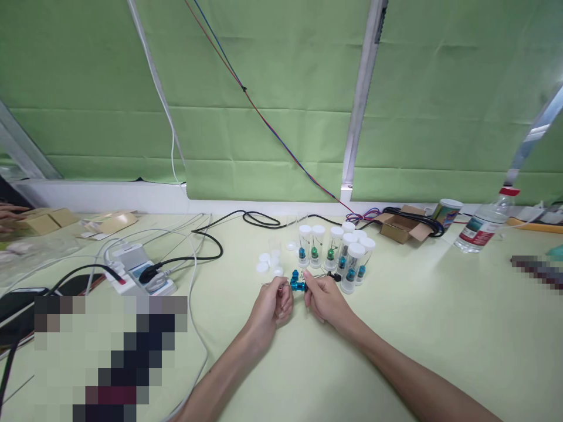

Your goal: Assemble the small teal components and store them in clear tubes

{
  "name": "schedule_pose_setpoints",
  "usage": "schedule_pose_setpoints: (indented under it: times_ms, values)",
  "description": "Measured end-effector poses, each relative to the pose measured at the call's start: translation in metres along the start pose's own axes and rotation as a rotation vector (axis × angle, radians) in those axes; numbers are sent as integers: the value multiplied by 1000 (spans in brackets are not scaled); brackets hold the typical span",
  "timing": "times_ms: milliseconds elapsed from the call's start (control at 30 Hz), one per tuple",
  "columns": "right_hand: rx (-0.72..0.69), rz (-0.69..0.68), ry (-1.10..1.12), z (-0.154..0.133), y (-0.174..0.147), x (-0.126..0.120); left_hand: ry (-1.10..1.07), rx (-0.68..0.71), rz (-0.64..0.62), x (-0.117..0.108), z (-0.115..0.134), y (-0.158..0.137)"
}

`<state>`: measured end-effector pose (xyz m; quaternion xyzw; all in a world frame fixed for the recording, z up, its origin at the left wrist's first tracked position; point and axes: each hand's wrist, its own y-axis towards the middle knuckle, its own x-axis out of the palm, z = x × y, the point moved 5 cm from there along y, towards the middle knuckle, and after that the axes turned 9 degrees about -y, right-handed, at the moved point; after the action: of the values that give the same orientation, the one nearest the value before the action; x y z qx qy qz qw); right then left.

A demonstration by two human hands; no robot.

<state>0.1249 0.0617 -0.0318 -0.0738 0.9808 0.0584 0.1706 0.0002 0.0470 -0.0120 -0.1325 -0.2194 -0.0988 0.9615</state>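
Observation:
My left hand (273,305) is closed in a pinch on a thin wire that runs to a small shiny blue metal part (298,286). My right hand (326,298) pinches the dark end of that same blue part from the other side. Just behind it on the table lies another small blue piece (295,274). Small black pieces (335,276) are by my right fingers. Several clear tubes with white caps (353,266) stand upright beyond my right hand, holding blue or green parts with wires. Loose white caps (263,267) lie behind my left hand.
A power strip (145,275) with plugs and tangled cables is at left, near phones. Cardboard boxes (46,221) and another person's hand (11,212) are at far left. An open carton (398,228), a can (447,212) and a water bottle (484,225) stand at back right.

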Motion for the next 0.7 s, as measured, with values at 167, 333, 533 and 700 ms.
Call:
schedule_pose_setpoints:
  times_ms: [167,333,533,700]
  values:
    - [41,6,46,9,3,1,-44,-49,-59,3,-3,0]
    - [38,8,90,8,4,-1,-65,-63,-117,3,-8,1]
    - [20,-11,141,6,5,0,-33,-69,-135,4,-11,2]
    - [12,31,90,2,3,-5,-49,-47,-132,6,-9,2]
